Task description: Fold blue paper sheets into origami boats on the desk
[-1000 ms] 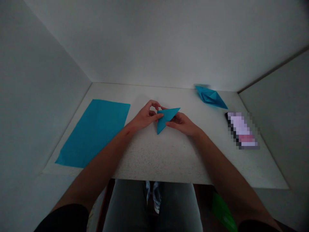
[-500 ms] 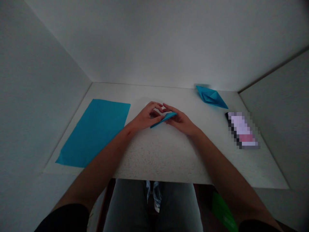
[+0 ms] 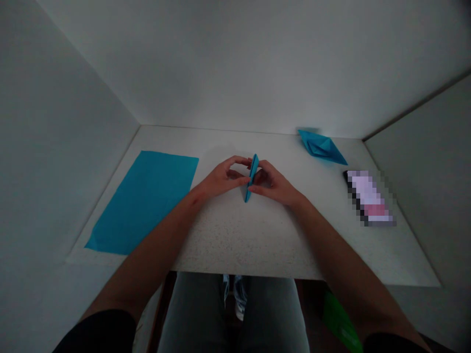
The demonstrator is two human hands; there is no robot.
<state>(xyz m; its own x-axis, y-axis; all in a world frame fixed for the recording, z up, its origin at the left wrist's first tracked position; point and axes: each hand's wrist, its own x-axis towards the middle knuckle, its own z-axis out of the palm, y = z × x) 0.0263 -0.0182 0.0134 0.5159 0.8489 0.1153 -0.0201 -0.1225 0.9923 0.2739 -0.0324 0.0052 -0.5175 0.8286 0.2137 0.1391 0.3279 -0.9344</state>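
Folded blue paper [image 3: 252,177] has turned edge-on (thin sliver), clamped by left hand [image 3: 222,178] and right hand [image 3: 275,184] fingers

The single head-worn view looks forward and down from above the person's lap; it faces the counter [image 3: 228,235] and the back wall [image 3: 235,63] behind it; the thighs [image 3: 195,314] fill the bottom edge; the left hand [image 3: 221,179] and right hand [image 3: 275,184] sit near the frame's middle, seen from close above.
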